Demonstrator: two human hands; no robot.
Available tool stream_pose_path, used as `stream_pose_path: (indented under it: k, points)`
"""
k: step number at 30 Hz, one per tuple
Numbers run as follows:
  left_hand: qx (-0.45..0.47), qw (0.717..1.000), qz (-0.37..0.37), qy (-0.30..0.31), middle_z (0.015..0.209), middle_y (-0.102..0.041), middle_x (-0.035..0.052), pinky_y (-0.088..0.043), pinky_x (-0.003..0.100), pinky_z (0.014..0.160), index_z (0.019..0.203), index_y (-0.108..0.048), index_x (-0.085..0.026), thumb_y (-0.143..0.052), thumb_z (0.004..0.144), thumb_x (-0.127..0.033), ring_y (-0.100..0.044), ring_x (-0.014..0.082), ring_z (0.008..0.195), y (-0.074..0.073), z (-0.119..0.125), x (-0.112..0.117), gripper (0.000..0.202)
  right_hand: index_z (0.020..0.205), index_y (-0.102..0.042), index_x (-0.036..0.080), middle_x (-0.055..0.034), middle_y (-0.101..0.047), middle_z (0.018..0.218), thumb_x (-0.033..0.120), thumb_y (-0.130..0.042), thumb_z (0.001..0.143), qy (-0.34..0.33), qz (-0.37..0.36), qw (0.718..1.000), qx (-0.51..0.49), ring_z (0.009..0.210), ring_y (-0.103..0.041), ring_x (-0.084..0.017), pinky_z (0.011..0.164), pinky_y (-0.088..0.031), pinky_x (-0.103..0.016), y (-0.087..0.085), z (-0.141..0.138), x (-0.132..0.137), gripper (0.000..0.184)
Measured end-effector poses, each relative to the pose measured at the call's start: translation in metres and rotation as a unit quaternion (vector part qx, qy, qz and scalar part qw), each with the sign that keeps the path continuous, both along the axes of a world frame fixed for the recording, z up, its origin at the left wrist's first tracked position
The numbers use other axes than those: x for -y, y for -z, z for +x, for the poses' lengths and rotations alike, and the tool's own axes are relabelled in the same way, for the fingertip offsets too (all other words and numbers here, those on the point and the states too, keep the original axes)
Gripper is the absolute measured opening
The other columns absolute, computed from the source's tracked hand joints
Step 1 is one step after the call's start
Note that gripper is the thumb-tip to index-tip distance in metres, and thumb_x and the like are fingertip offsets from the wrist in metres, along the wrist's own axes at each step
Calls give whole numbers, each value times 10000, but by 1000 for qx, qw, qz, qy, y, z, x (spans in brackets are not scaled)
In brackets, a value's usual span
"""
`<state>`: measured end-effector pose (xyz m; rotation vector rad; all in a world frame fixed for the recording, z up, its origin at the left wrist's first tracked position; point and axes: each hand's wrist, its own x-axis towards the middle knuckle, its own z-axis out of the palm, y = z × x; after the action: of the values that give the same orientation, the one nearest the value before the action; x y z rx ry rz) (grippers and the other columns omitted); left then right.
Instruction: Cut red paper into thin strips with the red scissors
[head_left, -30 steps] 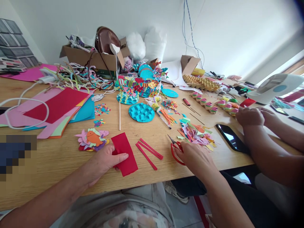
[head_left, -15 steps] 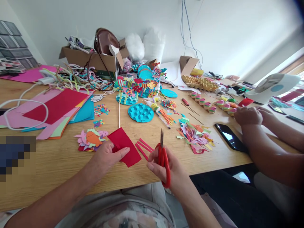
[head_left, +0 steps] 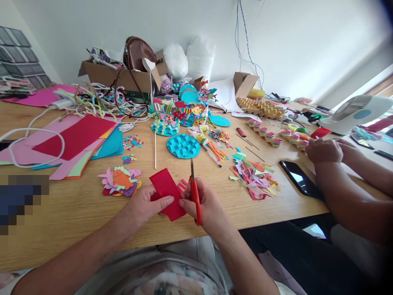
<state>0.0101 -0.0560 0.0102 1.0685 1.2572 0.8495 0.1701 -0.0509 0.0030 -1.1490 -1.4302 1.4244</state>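
Observation:
Pinched in my left hand is a folded piece of red paper, its thumb lying across the front. My right hand grips red-handled scissors; their blades point up and away and look closed. The thumb and fingertips of that hand also touch the right edge of the paper. Behind them, red paper strips lie on the table, partly hidden. Left of the paper is a pile of cut-out paper fish. Beyond my hands sits a blue disc with wavy paper strips.
Paper scraps and a black phone lie to the right. Another person's hands work at the right edge. Coloured sheets and a white cable are on the left; a white stick stands ahead.
My right hand has moved left with the scissors and now touches the red paper. My left hand has shifted slightly right, bringing the paper along.

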Motion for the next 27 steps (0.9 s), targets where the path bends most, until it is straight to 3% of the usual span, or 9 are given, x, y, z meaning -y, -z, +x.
stream_pose_path:
  k: [4, 8, 13, 16, 20, 27]
  points:
    - [13, 1000, -15, 1, 570, -644, -9, -369, 227, 502, 634, -659, -157, -655, 604, -286, -494, 117, 495, -5, -1, 2, 132, 735, -436, 190, 53, -493, 652, 194, -623, 639, 1, -5, 1000, -2, 573, -458, -97, 519, -369, -216, -1, 0, 0, 210]
    - [27, 999, -16, -11, 599, -656, 2, -371, 237, 523, 644, -663, -157, -652, 594, -281, -506, 127, 518, -6, -2, 3, 134, 731, -424, 190, 51, -478, 651, 209, -611, 664, -3, 3, 1000, 26, 573, -447, -96, 520, -365, -216, -4, -1, 1, 199]
    - [28, 999, 5, -20, 621, -655, -11, -376, 231, 528, 692, -651, -174, -665, 621, -281, -523, 132, 539, -1, -11, 0, 129, 706, -405, 198, 55, -403, 613, 364, -511, 797, 8, 54, 984, 167, 560, -387, -99, 495, -302, -216, -15, 13, 14, 216]
    - [40, 999, 4, -25, 648, -660, -14, -387, 226, 532, 729, -643, -181, -662, 643, -279, -521, 121, 540, -1, -18, -3, 131, 669, -402, 198, 51, -396, 579, 357, -434, 845, -33, 68, 963, 260, 535, -366, -101, 476, -261, -225, -21, 28, 26, 239]
    - [52, 997, 14, -54, 558, -631, -37, -385, 197, 497, 620, -619, -176, -683, 620, -245, -494, 96, 492, -6, -22, -5, 94, 633, -378, 200, 50, -417, 546, 307, -417, 852, -94, 65, 936, 333, 505, -368, -100, 474, -249, -228, -20, 40, 39, 247]
    - [60, 996, 25, -60, 523, -612, -50, -392, 176, 489, 561, -602, -176, -668, 635, -220, -497, 84, 490, -13, -17, -7, 109, 615, -364, 198, 42, -407, 548, 295, -368, 869, -137, 59, 921, 361, 505, -351, -101, 470, -238, -229, -15, 32, 42, 272]
